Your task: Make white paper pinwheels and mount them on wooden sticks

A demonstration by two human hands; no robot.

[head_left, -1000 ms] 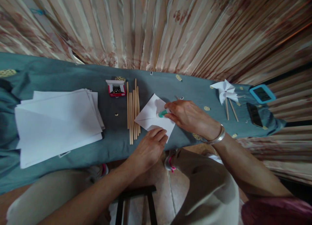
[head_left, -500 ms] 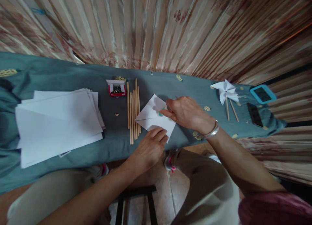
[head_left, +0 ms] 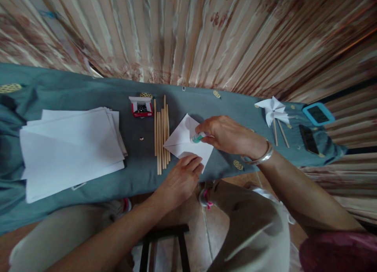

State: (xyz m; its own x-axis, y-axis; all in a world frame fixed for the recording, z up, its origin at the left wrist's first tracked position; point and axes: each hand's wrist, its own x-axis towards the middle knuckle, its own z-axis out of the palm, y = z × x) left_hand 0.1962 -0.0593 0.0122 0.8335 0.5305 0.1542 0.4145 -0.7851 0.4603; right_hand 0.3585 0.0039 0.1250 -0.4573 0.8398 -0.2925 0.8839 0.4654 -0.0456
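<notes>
A square sheet of white paper (head_left: 184, 136) lies turned like a diamond on the cloth, with a line running in from its left corner. My left hand (head_left: 185, 176) rests on its lower edge, open, fingers lying flat and pressing it. Above the right part of the sheet, my right hand (head_left: 225, 134) is closed around a small white-and-teal block (head_left: 198, 137); I cannot make out its kind. A bracelet circles my right wrist. Several wooden sticks (head_left: 160, 138) lie side by side just left of the paper.
A stack of white paper (head_left: 70, 146) lies at left. Beside the sticks stands an open red box (head_left: 141, 108) of small dark pieces. At right are a white paper pinwheel (head_left: 273, 110), a phone (head_left: 308, 139) and a blue-framed device (head_left: 318, 114). A curtain (head_left: 176, 36) hangs behind.
My right hand has turned and shifted slightly right, showing more of the white-and-teal block. My left hand and the paper stay in place.
</notes>
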